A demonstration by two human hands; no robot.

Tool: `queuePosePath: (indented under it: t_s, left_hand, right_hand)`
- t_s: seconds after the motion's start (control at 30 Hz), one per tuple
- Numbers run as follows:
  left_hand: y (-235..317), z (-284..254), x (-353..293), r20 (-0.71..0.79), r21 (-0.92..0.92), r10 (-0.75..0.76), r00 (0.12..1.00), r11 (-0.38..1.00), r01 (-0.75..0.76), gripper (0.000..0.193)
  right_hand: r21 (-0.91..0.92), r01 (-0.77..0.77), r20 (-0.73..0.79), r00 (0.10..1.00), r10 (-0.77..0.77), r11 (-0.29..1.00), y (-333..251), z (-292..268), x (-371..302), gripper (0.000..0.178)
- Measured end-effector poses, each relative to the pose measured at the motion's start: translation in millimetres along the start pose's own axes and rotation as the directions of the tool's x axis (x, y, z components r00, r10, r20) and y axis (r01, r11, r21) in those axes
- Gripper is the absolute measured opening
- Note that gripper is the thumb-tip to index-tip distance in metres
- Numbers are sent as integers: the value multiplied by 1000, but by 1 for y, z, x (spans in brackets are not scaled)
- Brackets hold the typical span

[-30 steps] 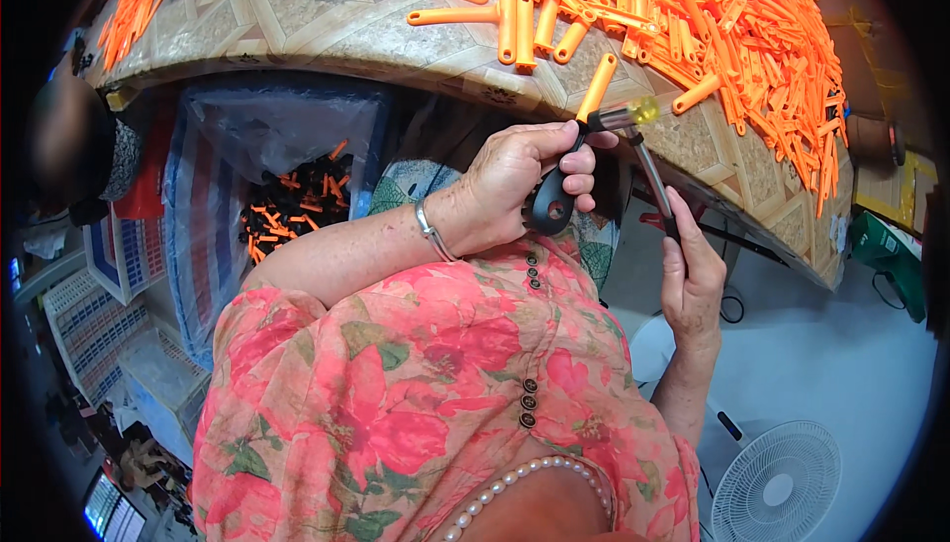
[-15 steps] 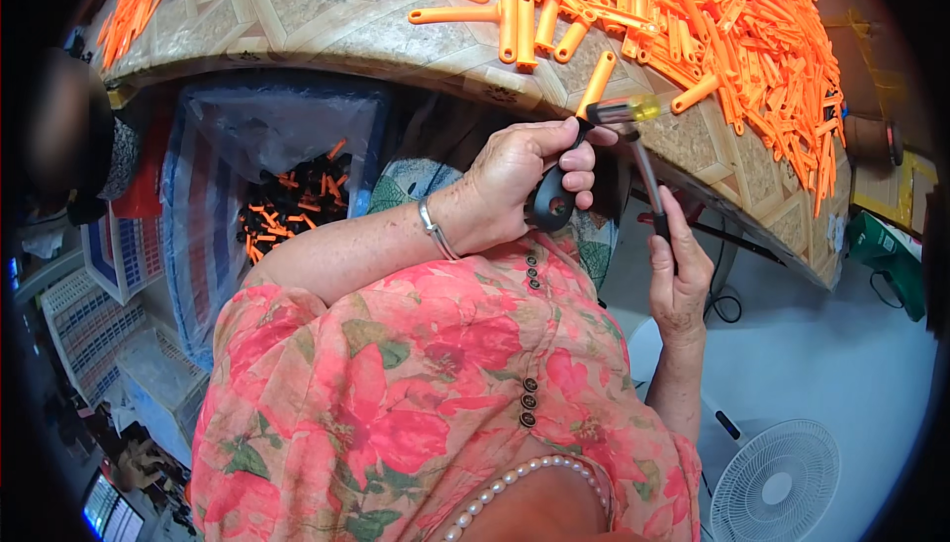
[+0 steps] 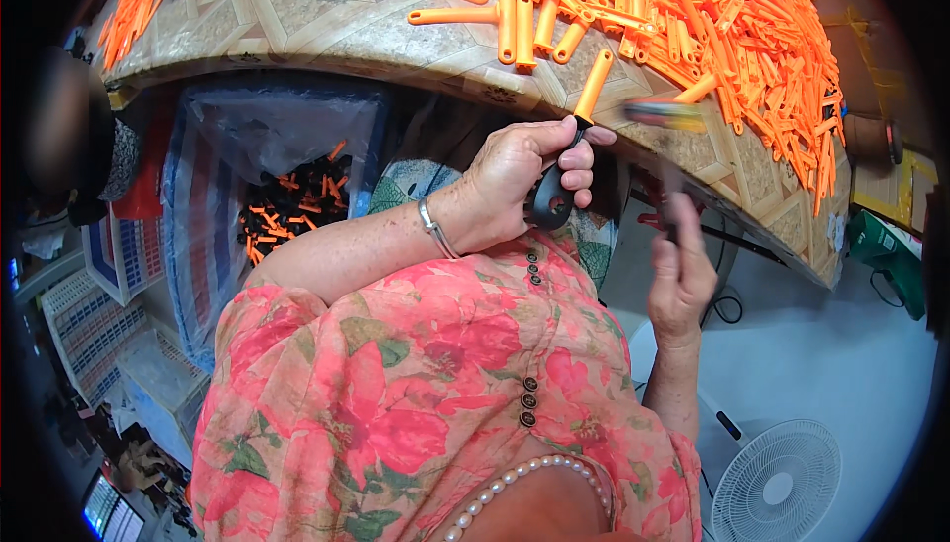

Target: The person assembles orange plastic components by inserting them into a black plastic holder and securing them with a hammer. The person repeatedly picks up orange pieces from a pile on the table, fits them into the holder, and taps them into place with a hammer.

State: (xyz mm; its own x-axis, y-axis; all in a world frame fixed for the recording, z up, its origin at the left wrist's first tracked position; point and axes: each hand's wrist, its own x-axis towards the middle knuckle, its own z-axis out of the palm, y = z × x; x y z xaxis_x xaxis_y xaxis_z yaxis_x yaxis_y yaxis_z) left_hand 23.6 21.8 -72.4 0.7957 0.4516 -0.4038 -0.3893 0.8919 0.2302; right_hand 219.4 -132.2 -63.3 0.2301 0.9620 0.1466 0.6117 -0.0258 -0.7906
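Observation:
My left hand is closed around a black plastic handle with a rounded, holed lower end. Out of the handle's top stands an orange plastic piece, tilted toward the table. My right hand grips the dark handle of a small hammer. Motion smears the hammer, whose head with a yellowish end hovers to the right of the orange piece, apart from it. Fingers of the left hand hide the middle of the black handle.
A large heap of orange pieces covers the right of the patterned table. Black and orange parts lie in a lined blue crate below. More orange pieces lie far left. A white fan stands lower right.
The hammer head has swung to the right, away from the orange piece and the black handle. My left hand has stayed nearly still with its hold unchanged.

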Motion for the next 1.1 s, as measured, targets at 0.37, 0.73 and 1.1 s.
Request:
queuePosePath:
  t_s: [0.37,0.73,1.1]
  left_hand:
    - [-1,-3,1,-38,-30,-1,999,1000,0,44]
    - [6,-1,-5,30,360,79,996,929,-84,44]
    - [24,11,-4,219,707,204,954,640,-299,16]
  right_hand:
    - [-63,41,27,999,-39,997,2,15,2,46]
    - [-124,-205,-552,828,104,971,28,-28,33,44]
    - [-721,-232,-370,926,-80,653,42,-69,92,44]
